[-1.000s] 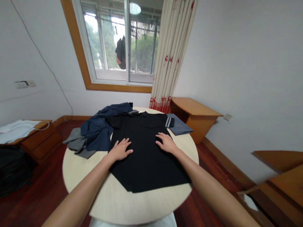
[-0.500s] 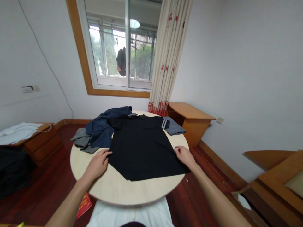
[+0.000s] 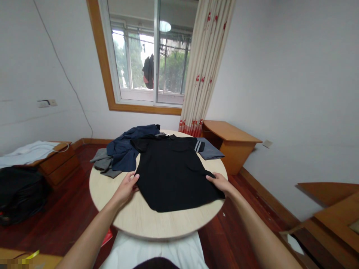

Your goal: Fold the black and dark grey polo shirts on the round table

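A black polo shirt [image 3: 174, 175] lies spread on the round pale table [image 3: 162, 226], collar away from me and hem toward me. Two light stripes mark its right-hand sleeve. My left hand [image 3: 128, 186] pinches the shirt's left edge, thumb on top and fingers partly hidden beneath. On the opposite side, my right hand [image 3: 218, 182] grips the right edge, with the cloth slightly raised there. A rumpled navy garment [image 3: 123, 149] and a grey garment [image 3: 105, 162] lie to the left of the shirt. Partly under the striped sleeve is a folded grey-blue garment [image 3: 211, 150].
A wooden desk [image 3: 231, 138] stands behind the table at the right, beside a patterned curtain [image 3: 206, 74]. At the left are a drawer cabinet [image 3: 63, 166] with white cloth on it and a black bag [image 3: 22, 194]. A red item [image 3: 107, 237] lies below the table.
Both hands have closed on the shirt's side edges, which now lift a little. The left hem corner has drawn inward. The whole view has shifted slightly.
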